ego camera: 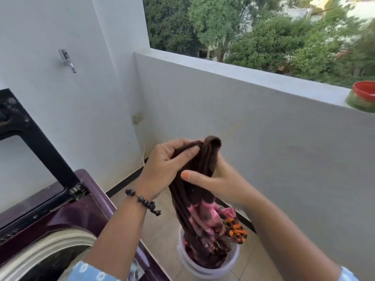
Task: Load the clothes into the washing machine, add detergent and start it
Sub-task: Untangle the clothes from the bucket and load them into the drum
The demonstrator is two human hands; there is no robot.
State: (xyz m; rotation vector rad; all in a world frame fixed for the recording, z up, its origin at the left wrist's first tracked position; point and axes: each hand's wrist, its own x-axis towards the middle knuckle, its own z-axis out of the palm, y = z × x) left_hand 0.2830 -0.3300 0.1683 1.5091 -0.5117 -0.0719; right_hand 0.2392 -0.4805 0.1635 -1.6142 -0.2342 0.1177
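A long dark brown garment with pink patches (pixel 199 201) hangs from both my hands, and its lower end is still down in a white bucket (pixel 205 268) on the floor. My left hand (pixel 168 167) grips the top of the cloth. My right hand (pixel 221 179) holds it from the other side, thumb across the front. An orange and black cloth (pixel 236 230) also lies in the bucket. The purple top-loading washing machine (pixel 81 216) stands at the lower left with its dark lid (pixel 30 142) raised and the drum rim (pixel 50 248) showing.
A grey parapet wall (pixel 243 82) bounds the balcony on the right, with a red-lidded green jar (pixel 363 98) on its ledge. A tap (pixel 68 60) and a socket (pixel 137 118) are on the white wall. Tiled floor (pixel 162 226) lies between machine and bucket.
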